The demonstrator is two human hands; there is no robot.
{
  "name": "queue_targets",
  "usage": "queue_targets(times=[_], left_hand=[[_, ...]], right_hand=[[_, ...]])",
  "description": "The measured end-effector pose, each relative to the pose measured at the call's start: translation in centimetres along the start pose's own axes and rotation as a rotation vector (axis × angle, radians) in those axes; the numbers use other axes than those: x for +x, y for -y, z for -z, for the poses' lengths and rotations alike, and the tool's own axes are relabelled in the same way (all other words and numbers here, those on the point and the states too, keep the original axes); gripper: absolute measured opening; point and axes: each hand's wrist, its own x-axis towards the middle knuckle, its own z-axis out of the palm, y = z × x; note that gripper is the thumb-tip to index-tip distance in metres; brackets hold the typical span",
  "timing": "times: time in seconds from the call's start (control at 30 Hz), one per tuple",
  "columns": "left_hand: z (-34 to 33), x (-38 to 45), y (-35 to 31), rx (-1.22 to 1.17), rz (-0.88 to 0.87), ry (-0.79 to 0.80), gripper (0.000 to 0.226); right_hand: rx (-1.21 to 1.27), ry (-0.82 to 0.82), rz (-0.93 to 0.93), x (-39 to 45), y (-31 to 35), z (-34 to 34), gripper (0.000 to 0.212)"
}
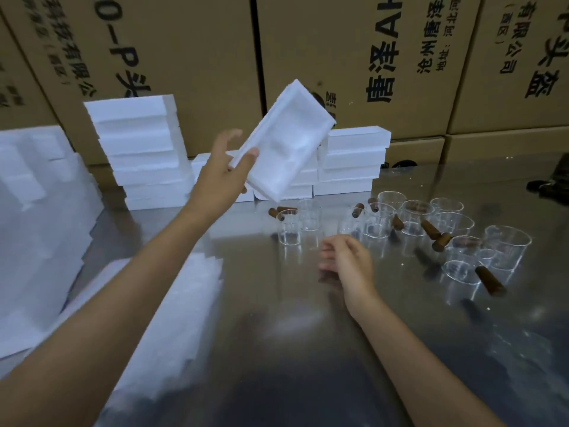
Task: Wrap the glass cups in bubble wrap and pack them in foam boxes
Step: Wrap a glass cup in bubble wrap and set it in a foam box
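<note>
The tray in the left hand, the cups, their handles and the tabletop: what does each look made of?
Tray, held by the left hand: white foam, matte, grainy edges, likely polystyrene. Cups: clear glass, see-through with bright rims. Handles: brown, matte, probably wood. Tabletop: shiny metal, apparently stainless steel, mirroring the cups.

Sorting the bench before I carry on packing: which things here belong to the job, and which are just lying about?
For the job:
foam box held in left hand
foam box stacks
glass cups
white wrap sheets

Lying about:
cardboard cartons
dark object at the table's right edge
</note>
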Motion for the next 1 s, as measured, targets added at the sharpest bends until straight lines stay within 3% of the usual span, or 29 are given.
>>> queue_targets(times=[0.17,0.33,0.43,0.57,0.7,0.8,0.9,1.0], left_hand=[[2.2,-6.6,0.0,-0.168,0.344,-0.008,0.039],[2.0,-10.6,2.1,-0.126,0.538,0.300,0.032],[1.2,-11.3,2.6,0.030,0.579,0.467,0.037],[0.4,-11.2,2.8,0.041,0.497,0.284,0.052],[1.1,-10.9,2.8,0.007,0.316,0.052,0.038],[3.0,-11.1,3.5,0.230,0.186,-0.060,0.025],[5.2,-11.6,4.7,0.534,0.279,0.017,0.010],[6.8,-11.6,5.3,0.625,0.488,0.225,0.019]], right_hand=[[0.053,-0.131,0.055,-0.1,0.6,2.3,0.017],[-0.196,-0.329,0.193,0.4,1.0,4.8,0.011],[-0.309,-0.319,0.199,0.8,1.0,5.4,0.009],[-0.418,-0.283,0.201,1.3,1.0,5.7,0.022],[-0.626,-0.210,0.307,1.6,1.1,6.1,0.042],[-0.741,-0.102,0.302,2.1,1.1,5.5,0.058],[-0.726,0.021,0.241,2.5,1.0,4.6,0.061],[-0.735,0.052,0.287,2.6,0.8,4.0,0.045]])
